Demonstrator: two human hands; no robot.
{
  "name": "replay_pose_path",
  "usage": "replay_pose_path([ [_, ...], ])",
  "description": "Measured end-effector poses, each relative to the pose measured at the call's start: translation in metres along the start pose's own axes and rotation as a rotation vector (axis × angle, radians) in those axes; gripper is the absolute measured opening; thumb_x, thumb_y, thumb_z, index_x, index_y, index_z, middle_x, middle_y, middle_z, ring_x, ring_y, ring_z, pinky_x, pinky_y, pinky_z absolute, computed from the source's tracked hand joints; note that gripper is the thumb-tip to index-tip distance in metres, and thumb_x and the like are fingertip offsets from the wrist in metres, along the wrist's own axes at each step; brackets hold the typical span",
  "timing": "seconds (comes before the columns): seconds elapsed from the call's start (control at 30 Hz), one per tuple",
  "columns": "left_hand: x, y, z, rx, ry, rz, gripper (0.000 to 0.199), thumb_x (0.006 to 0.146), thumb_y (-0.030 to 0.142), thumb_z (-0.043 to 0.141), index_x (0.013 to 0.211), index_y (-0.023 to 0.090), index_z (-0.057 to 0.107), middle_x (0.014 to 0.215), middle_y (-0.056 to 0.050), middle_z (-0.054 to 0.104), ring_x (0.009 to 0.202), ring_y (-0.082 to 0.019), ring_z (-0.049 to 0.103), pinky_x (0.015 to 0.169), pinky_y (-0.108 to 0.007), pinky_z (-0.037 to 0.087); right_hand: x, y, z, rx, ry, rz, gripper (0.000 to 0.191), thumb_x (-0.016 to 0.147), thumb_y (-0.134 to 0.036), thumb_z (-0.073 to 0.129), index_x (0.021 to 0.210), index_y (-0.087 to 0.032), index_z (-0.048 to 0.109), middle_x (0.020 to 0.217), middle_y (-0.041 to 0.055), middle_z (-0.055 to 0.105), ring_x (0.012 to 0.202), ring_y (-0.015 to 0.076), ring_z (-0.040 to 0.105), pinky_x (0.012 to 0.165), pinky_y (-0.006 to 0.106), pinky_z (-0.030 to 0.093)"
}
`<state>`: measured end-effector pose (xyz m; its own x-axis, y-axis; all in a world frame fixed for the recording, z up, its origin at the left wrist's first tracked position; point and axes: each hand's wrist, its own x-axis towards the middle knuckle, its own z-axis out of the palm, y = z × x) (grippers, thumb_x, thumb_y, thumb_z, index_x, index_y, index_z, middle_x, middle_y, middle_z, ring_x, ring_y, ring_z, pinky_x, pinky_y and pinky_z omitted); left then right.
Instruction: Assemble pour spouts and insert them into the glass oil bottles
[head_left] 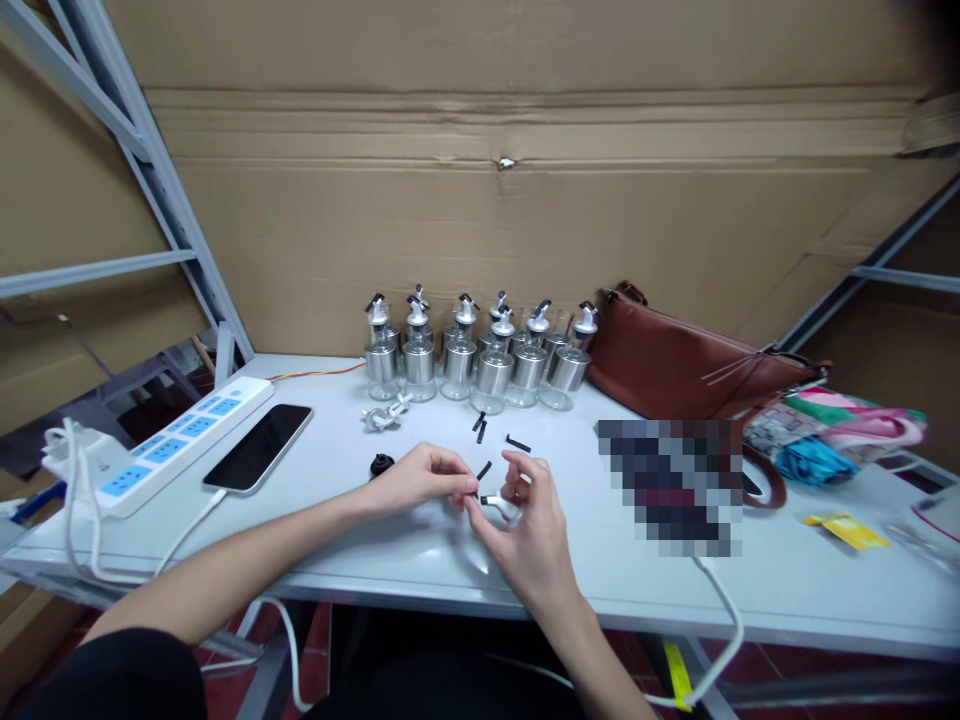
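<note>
Above the front half of the table, my left hand [431, 475] pinches a small black strip-like lever [484, 469] between thumb and fingertips. Close beside it, my right hand [534, 520] is curled around a white pourer spout [504, 506] with a dark tip that points at the left fingertips. Beyond the hands lie several loose black levers [517, 443]. A black round part [381, 464] rests just left of my left hand. White spout pieces [386, 413] sit further back on the left.
Several glass and steel bottles [493, 376] with pourer tops stand at the back. A phone [259, 448] and power strip [180, 445] lie left. To the right are a brown bag [675, 355], a blurred-out patch, bright fabric [847, 430] and a yellow packet [847, 530].
</note>
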<state>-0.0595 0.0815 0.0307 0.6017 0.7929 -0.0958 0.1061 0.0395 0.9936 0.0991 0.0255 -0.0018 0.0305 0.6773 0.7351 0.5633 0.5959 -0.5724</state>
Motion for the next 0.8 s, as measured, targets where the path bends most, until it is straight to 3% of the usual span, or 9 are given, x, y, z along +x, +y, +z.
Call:
replay_pose_path([
  [0.23,-0.0017,0.0004,0.0012,-0.011,-0.097,-0.051,0.039,0.064,0.049,0.077,0.069,0.011,0.068,0.060,-0.001,0.064,0.057,-0.011,0.055,0.063,-0.024,0.044,-0.0017,0.0005,0.0000,0.031,-0.078,0.002,0.051,0.077,-0.018,0.062,0.123,-0.022,0.039,0.088,0.0001,0.044,0.061,0.0097,0.048,0.059,0.025,0.051],
  [0.47,-0.0044,0.0054,0.0057,-0.028,-0.114,-0.054,0.045,0.064,0.054,0.076,0.060,0.014,0.056,0.053,0.002,0.058,0.051,-0.009,0.051,0.057,-0.023,0.040,-0.0026,-0.0008,0.0007,0.050,-0.120,0.030,0.052,0.077,-0.017,0.059,0.124,-0.021,0.038,0.090,0.0009,0.044,0.058,0.0086,0.047,0.058,0.025,0.051],
  [0.8,-0.0026,0.0009,0.0054,-0.049,-0.130,-0.046,0.040,0.067,0.051,0.074,0.068,0.013,0.059,0.063,0.000,0.061,0.063,-0.012,0.057,0.067,-0.026,0.045,-0.0020,-0.0023,0.0019,0.038,-0.130,-0.018,0.047,0.079,-0.016,0.054,0.123,-0.020,0.038,0.083,0.0007,0.048,0.062,0.0109,0.052,0.059,0.023,0.052],
])
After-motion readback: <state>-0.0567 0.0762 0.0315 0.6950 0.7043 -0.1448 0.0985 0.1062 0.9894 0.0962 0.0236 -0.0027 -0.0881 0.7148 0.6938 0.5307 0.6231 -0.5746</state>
